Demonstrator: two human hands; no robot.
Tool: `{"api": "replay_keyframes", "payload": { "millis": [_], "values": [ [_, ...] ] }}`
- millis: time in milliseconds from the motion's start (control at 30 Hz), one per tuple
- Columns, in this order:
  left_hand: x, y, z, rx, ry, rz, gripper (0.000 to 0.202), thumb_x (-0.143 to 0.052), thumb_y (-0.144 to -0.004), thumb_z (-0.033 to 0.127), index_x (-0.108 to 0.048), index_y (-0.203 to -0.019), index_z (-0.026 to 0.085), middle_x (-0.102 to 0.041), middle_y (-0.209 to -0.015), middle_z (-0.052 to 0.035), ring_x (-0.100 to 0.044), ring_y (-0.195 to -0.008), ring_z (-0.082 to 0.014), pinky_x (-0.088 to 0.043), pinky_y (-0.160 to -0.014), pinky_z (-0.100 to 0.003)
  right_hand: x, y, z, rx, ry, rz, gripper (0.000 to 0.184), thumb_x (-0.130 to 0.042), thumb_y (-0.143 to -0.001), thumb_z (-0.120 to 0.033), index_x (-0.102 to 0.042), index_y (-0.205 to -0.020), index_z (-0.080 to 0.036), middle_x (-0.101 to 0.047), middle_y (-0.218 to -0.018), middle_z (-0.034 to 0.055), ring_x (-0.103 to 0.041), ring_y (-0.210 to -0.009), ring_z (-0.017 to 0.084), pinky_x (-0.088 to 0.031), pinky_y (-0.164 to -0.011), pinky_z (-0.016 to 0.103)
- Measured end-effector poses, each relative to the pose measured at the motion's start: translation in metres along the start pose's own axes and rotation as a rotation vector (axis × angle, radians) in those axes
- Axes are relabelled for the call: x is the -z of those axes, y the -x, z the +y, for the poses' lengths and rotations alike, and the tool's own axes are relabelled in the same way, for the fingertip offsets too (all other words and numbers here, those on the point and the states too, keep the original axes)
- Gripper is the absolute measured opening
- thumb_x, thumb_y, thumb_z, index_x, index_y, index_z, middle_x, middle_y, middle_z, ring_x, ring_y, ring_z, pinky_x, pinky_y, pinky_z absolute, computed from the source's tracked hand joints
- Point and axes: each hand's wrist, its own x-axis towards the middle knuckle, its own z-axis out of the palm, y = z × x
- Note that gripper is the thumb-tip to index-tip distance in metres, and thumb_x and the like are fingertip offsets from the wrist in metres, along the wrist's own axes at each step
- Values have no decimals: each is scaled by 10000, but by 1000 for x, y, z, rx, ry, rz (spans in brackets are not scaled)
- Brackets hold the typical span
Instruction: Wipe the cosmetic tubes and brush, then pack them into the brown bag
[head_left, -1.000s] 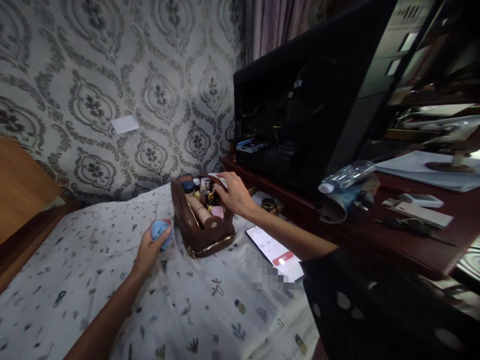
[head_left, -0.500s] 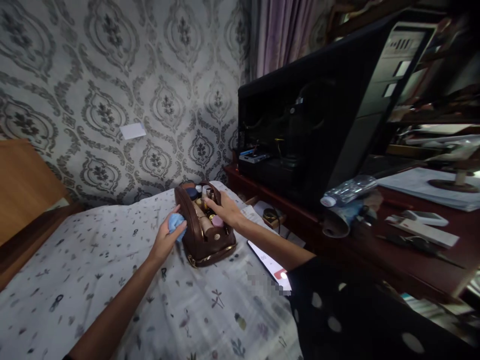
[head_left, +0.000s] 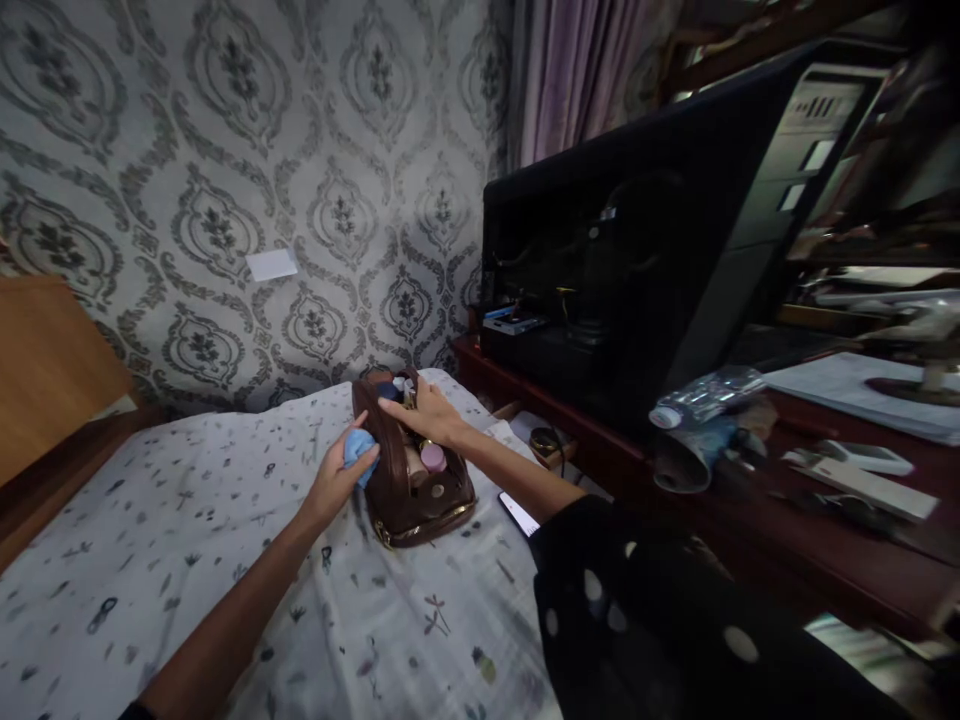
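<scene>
An unzipped brown cosmetic bag (head_left: 420, 510) stands on the patterned sheet, filled with small toiletries, among them a round pink-lidded container (head_left: 433, 458). My left hand (head_left: 337, 468) is closed around a crumpled light blue cloth (head_left: 361, 452), against the bag's left side. Over the bag's opening lies my right hand (head_left: 427, 410), its thumb stretched toward the left flap and apart from the fingers. The other fingertips are partly hidden among the contents, and I see nothing held in them.
A phone (head_left: 517, 512) lies on the sheet (head_left: 375, 640), partly under my right sleeve. To the right, a dark red desk (head_left: 787, 530) carries a black computer case (head_left: 592, 260), a clear plastic bottle (head_left: 709, 395) and papers. Behind the bed is a patterned wall (head_left: 300, 150).
My right hand has shifted left, from the bag's right rim to across its opening. My right sleeve now covers more of the phone. The left hand keeps the blue cloth.
</scene>
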Motion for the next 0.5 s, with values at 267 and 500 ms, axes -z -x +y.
{"api": "replay_keyframes", "payload": {
  "millis": [267, 500],
  "values": [
    [35, -46, -10, 51, 34, 98, 552, -812, -644, 577, -735, -994, 157, -747, -1017, -110, -682, -993, -264, -548, -876, -353, 1, 11, -11, -20, 202, -46, 1044, -643, -781, -720, -284, -1549, -111, -420, -1507, 256, -413, -1409, 396, -407, -1082, 486],
    [39, -164, -35, 232, -14, 283, 446, -800, -605, 548, -595, -761, 183, -641, -587, 7, -635, -580, -168, -505, -542, -258, -1, 11, -8, -10, 188, -23, 1096, -648, -772, -720, -246, -1567, -81, -393, -1533, 260, -411, -1406, 401, -414, -1087, 508]
  ]
}}
